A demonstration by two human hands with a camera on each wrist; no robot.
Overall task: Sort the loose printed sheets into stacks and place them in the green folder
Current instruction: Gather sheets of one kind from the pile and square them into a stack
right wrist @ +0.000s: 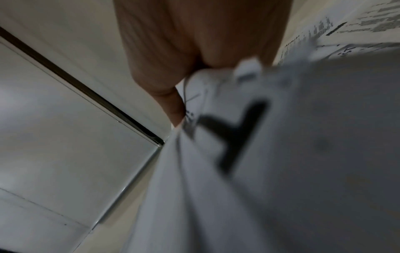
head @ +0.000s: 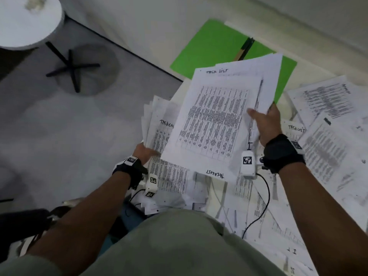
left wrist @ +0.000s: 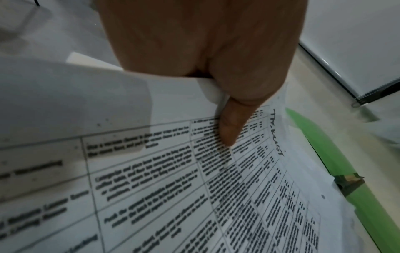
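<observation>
My right hand (head: 264, 118) grips the right edge of a bundle of printed table sheets (head: 215, 120), headed "TASK LIST", and holds it lifted over the table. In the right wrist view the thumb (right wrist: 173, 104) pinches the blurred paper edge (right wrist: 238, 154). My left hand (head: 144, 153) grips a fanned stack of task-list sheets (head: 159, 124) at its lower left edge. The left wrist view has the thumb (left wrist: 229, 128) pressed down on the top printed sheet (left wrist: 173, 179). The green folder (head: 215, 50) lies open and flat at the back of the table, partly covered by the lifted bundle.
More loose printed sheets (head: 328, 120) are spread over the right side of the white table, with others (head: 258, 206) near my body. A black cable (head: 262, 198) crosses them. On the grey floor at left stands a round white table (head: 27, 20) on a black cross base.
</observation>
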